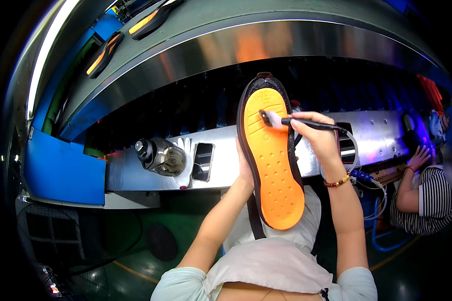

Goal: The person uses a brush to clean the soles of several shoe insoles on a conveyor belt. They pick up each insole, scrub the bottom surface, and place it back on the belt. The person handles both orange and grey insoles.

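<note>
My left hand (244,168) grips the left rim of a shoe sole (271,155), orange inside with a dark edge, held upright in front of me. My right hand (319,135) holds a thin black-handled brush (286,121) by its handle. The brush's pale bristles touch the upper part of the orange surface. A beaded bracelet sits on my right wrist. The lower end of the sole hangs over my lap, which is covered by a light apron.
A metal shelf (150,175) in front carries a dark lidded bottle (158,156) and a black rectangular object (203,161). Above, a curved conveyor (196,30) bears two more orange-and-black soles (104,52). Another person in a striped top (434,200) works at the right.
</note>
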`<action>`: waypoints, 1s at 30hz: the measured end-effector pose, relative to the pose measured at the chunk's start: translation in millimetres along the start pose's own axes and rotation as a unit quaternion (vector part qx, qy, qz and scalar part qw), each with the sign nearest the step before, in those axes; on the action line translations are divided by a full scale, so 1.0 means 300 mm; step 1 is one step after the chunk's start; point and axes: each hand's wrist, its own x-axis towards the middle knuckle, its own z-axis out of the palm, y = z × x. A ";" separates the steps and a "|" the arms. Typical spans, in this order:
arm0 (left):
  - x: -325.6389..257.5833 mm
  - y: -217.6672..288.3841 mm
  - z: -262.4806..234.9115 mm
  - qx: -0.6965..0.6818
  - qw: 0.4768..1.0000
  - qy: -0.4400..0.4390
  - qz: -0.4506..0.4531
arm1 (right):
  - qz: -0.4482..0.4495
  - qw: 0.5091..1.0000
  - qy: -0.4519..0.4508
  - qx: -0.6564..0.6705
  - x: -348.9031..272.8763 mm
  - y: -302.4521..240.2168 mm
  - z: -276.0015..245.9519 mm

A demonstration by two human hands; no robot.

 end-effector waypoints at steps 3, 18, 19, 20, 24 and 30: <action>-0.008 -0.016 0.029 0.047 0.996 0.076 0.019 | -0.058 0.994 -0.020 -0.087 0.001 -0.011 0.062; -0.090 0.040 0.107 0.050 0.999 -0.018 0.008 | -0.089 0.989 -0.089 -0.073 -0.092 -0.146 0.018; -0.085 0.032 0.121 0.019 1.000 -0.018 0.002 | -0.144 0.981 -0.066 -0.112 -0.057 -0.142 0.032; -0.078 0.022 0.146 -0.011 1.000 -0.017 -0.004 | -0.136 0.979 -0.103 -0.111 -0.063 -0.133 0.035; -0.083 0.051 0.154 -0.001 0.998 -0.002 0.057 | -0.150 0.942 -0.285 -0.089 -0.146 -0.136 0.050; -0.057 0.088 0.158 0.107 0.979 0.039 0.167 | -0.067 0.974 -0.213 -0.047 -0.129 -0.136 0.019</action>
